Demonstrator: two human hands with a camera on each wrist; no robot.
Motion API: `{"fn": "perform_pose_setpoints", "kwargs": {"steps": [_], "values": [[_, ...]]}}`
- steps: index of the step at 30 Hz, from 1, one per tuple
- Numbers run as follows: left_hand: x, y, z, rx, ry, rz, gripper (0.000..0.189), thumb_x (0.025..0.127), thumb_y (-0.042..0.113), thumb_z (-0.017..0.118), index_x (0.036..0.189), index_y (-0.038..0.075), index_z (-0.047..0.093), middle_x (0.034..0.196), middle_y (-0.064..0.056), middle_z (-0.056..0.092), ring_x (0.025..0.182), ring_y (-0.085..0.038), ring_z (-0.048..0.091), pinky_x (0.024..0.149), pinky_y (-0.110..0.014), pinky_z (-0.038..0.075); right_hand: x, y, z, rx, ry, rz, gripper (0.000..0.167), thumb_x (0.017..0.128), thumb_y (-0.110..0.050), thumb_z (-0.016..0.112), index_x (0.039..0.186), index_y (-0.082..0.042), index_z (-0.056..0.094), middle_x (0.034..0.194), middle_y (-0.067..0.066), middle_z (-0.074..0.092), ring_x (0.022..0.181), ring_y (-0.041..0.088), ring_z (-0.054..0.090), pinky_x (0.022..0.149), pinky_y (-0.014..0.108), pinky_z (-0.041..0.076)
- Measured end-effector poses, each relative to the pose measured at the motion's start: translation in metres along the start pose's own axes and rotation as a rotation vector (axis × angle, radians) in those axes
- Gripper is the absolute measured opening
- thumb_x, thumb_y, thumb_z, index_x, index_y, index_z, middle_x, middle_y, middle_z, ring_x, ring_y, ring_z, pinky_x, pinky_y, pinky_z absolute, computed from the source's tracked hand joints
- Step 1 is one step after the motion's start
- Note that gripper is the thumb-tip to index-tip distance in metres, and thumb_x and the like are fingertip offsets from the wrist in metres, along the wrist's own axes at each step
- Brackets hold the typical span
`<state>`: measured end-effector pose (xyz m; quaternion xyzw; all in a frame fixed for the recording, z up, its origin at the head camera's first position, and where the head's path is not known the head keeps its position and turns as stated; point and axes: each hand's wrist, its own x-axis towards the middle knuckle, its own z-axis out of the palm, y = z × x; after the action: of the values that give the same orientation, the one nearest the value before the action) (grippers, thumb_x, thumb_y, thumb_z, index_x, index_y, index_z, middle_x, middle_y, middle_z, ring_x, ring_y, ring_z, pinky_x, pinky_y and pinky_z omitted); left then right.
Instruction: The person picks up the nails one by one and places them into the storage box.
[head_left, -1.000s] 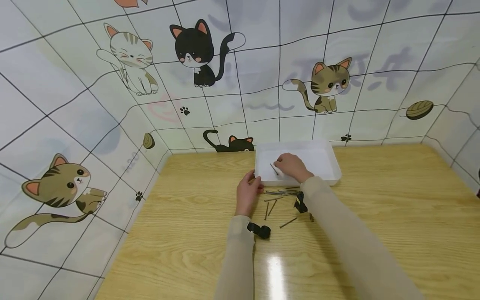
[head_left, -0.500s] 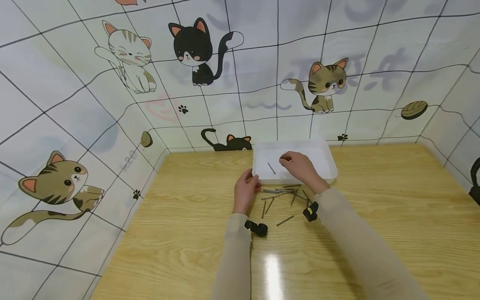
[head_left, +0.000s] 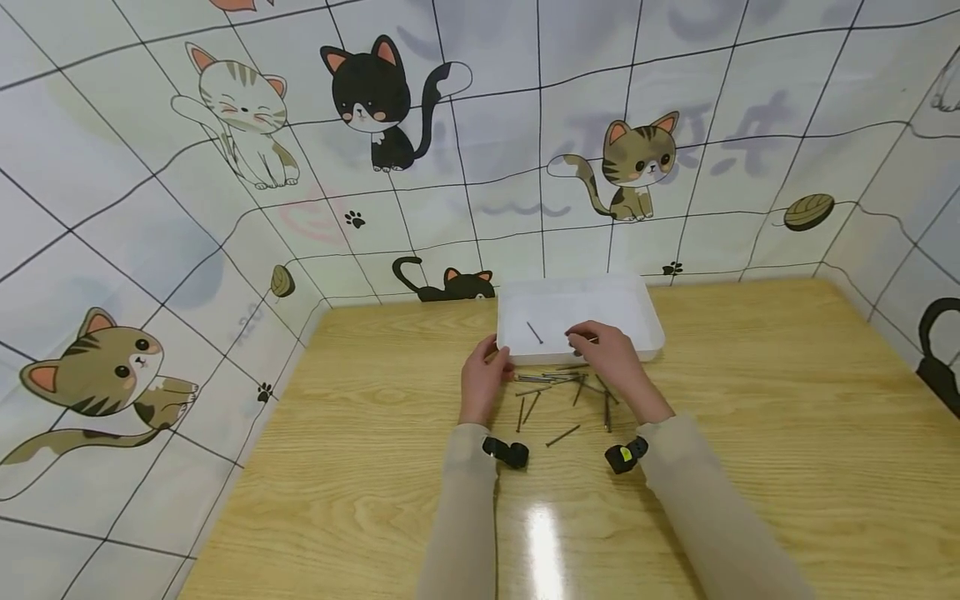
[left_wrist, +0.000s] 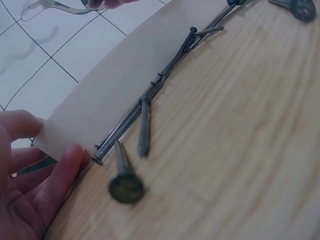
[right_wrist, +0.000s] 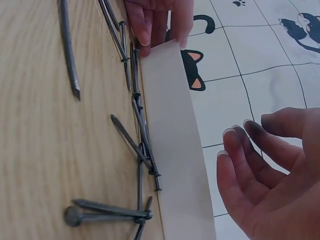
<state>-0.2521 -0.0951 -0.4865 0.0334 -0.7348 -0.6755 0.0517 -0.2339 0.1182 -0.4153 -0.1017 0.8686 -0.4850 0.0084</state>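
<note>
A shallow white tray (head_left: 648, 321) sits near the back wall, with one nail (head_left: 535, 332) lying in its left part. My left hand (head_left: 483, 379) grips the tray's front left corner, thumb and fingers on its wall (left_wrist: 105, 95) in the left wrist view. Above the tray's front edge hovers my right hand (head_left: 613, 357); in the right wrist view its fingers (right_wrist: 240, 170) are loosely bent, thumb apart, and nothing shows between them. Several dark nails lie along the tray's front wall, and a loose nail (head_left: 562, 435) lies closer to me.
The wooden table (head_left: 360, 483) extends on both sides of the tray. Behind it stands a wall (head_left: 502, 150) with a cat and grid print. Each wrist wears a small black camera. A black strap-like object (head_left: 939, 358) shows at the far right edge.
My right hand has moved right and toward me, away from the nail in the tray. My left hand stays on the tray corner. The head view has shifted slightly.
</note>
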Motion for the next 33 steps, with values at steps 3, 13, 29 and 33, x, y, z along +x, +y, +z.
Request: {"fn": "perform_pose_setpoints", "kwargs": {"steps": [3, 13, 29, 33], "values": [[0.000, 0.000, 0.000, 0.000, 0.001, 0.002, 0.045, 0.088, 0.026, 0.056, 0.130, 0.010, 0.047, 0.120, -0.009, 0.053, 0.076, -0.022, 0.063, 0.062, -0.029, 0.054, -0.007, 0.004, -0.001, 0.022, 0.010, 0.024, 0.034, 0.093, -0.030, 0.046, 0.116, -0.008, 0.057, 0.104, 0.015, 0.059, 0.091, 0.030, 0.057, 0.073, 0.039, 0.047], [-0.002, 0.004, -0.003, 0.007, 0.014, -0.006, 0.044, 0.089, 0.025, 0.056, 0.129, 0.010, 0.047, 0.120, -0.009, 0.054, 0.078, -0.022, 0.062, 0.063, -0.029, 0.053, -0.021, 0.015, -0.004, 0.085, 0.044, 0.109, 0.032, 0.094, -0.025, 0.046, 0.113, -0.001, 0.056, 0.104, 0.019, 0.058, 0.090, 0.032, 0.057, 0.074, 0.040, 0.049], [-0.018, 0.028, -0.003, -0.019, -0.038, -0.011, 0.044, 0.091, 0.016, 0.051, 0.132, 0.003, 0.042, 0.126, -0.020, 0.047, 0.089, -0.036, 0.058, 0.073, -0.042, 0.051, -0.035, 0.040, -0.010, -0.087, 0.004, 0.142, 0.036, 0.093, -0.027, 0.046, 0.116, -0.002, 0.056, 0.095, 0.014, 0.060, 0.082, 0.025, 0.054, 0.071, 0.037, 0.045], [-0.018, 0.028, -0.001, -0.022, -0.042, -0.011, 0.044, 0.091, 0.016, 0.051, 0.132, 0.003, 0.042, 0.125, -0.020, 0.047, 0.091, -0.036, 0.058, 0.074, -0.042, 0.051, -0.037, 0.045, -0.012, -0.069, -0.006, 0.147, 0.033, 0.093, -0.026, 0.047, 0.113, -0.002, 0.057, 0.092, 0.013, 0.059, 0.079, 0.023, 0.054, 0.066, 0.034, 0.045]]}}
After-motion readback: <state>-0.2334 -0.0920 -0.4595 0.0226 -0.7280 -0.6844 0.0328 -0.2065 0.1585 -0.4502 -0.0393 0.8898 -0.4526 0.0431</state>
